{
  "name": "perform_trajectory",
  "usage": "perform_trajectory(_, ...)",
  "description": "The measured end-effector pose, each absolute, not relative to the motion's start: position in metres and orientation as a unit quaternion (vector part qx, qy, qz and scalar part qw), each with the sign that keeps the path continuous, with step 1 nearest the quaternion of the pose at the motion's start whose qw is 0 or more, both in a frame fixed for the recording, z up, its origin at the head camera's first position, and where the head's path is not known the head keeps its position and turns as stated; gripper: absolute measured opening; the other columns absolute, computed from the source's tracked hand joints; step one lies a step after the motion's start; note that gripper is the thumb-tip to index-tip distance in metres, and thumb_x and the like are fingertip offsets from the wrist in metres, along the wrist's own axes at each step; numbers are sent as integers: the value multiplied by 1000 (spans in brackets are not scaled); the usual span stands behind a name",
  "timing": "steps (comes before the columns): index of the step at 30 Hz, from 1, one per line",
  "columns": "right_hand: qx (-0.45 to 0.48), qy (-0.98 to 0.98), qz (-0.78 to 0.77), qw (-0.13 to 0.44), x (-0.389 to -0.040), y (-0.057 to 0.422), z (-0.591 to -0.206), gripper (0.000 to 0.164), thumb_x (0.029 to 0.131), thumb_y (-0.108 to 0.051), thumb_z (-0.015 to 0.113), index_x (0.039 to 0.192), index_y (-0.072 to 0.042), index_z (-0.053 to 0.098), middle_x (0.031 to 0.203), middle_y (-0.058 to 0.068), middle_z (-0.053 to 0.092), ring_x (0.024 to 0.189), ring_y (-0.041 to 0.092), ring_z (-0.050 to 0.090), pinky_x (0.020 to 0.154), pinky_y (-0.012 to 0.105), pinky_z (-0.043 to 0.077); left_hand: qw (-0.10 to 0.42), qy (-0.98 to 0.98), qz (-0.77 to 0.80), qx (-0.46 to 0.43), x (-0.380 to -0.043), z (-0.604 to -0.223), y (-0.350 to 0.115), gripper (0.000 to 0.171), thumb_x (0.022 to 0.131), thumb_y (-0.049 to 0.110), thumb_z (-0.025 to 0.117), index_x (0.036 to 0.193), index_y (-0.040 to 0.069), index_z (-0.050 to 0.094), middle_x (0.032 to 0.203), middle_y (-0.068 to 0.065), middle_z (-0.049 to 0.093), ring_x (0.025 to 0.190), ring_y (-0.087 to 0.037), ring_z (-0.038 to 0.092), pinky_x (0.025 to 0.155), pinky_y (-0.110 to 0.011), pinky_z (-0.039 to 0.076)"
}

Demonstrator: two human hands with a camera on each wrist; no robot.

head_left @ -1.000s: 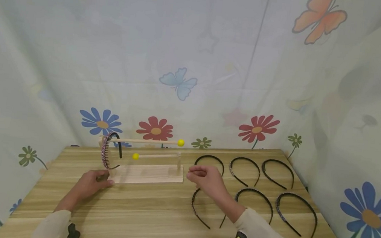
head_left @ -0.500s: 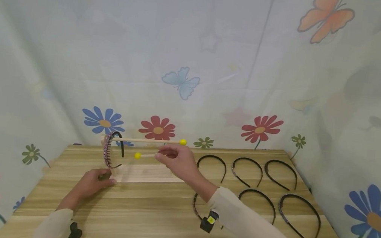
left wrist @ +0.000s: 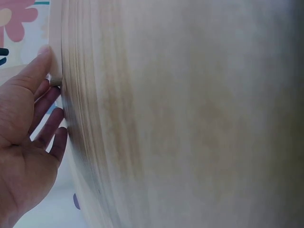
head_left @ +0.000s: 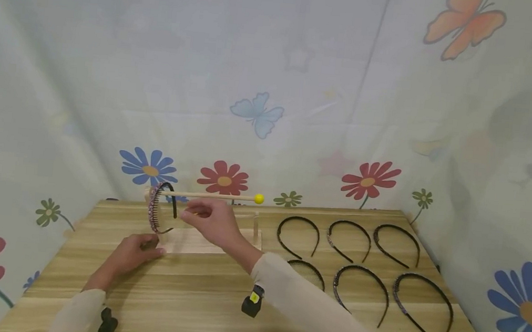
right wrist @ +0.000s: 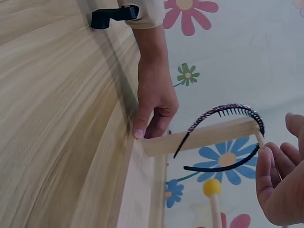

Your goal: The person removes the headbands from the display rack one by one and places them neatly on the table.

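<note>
A two-rod wooden rack stands at the table's left, its base board (head_left: 188,245) lying flat. My left hand (head_left: 132,252) grips the board's left end, thumb along its front edge; the left wrist view shows the fingers at that end too. A toothed headband (right wrist: 235,108) with sparkling stones hangs from the upper rod (head_left: 236,199) beside the left post (right wrist: 199,137). My right hand (head_left: 215,225) is just right of it, fingers loosely curled and fingertips close to the rod. In the right wrist view the lower rod's yellow ball (right wrist: 212,187) stands apart from this hand.
Several black headbands lie in two rows on the table's right, including a back-row headband (head_left: 319,237) and a front-row headband (head_left: 388,298); my right sleeve (head_left: 306,306) partly covers the front row. A flowered cloth (head_left: 339,88) hangs behind the table (head_left: 187,307).
My right hand has moved left from beside the rack's right end, across the rods to near the hanging headband. The left hand stays at the base; the view has shifted slightly.
</note>
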State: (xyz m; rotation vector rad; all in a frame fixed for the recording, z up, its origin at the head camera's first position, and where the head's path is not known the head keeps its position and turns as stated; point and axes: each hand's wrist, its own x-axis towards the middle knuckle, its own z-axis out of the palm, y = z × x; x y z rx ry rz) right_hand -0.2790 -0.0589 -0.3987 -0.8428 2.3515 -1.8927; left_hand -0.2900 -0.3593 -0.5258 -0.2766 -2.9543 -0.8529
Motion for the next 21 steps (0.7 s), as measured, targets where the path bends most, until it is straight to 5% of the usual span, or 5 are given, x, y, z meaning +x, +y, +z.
perform_trajectory(7, -268, 751, -603, 20, -284, -90, -411, 39, 92, -36, 78, 124, -14, 73, 98, -12, 75, 89, -3, 67, 79, 19, 55, 29, -954, -281, -98, -293, -527, -361, 48, 94, 39, 75, 124, 1, 70, 124, -19, 69, 113, -32, 64, 96, -56, 50)
perform_trajectory(14, -259, 760, -596, 24, -284, -115, -420, 37, 91, -35, 79, 122, -15, 74, 97, -13, 74, 89, -3, 66, 77, 18, 55, 43, -955, -275, -108, -293, -526, -360, 38, 93, 38, 77, 115, 7, 73, 111, -10, 72, 94, -21, 61, 84, -44, 51)
perform_trajectory(21, -243, 759, -604, 34, -283, -127, -421, 36, 91, -34, 79, 120, -13, 75, 98, -10, 75, 90, -2, 66, 77, 19, 55, 43, -955, -276, -103, -292, -525, -362, 41, 92, 39, 77, 116, 5, 73, 112, -12, 72, 94, -22, 61, 84, -44, 52)
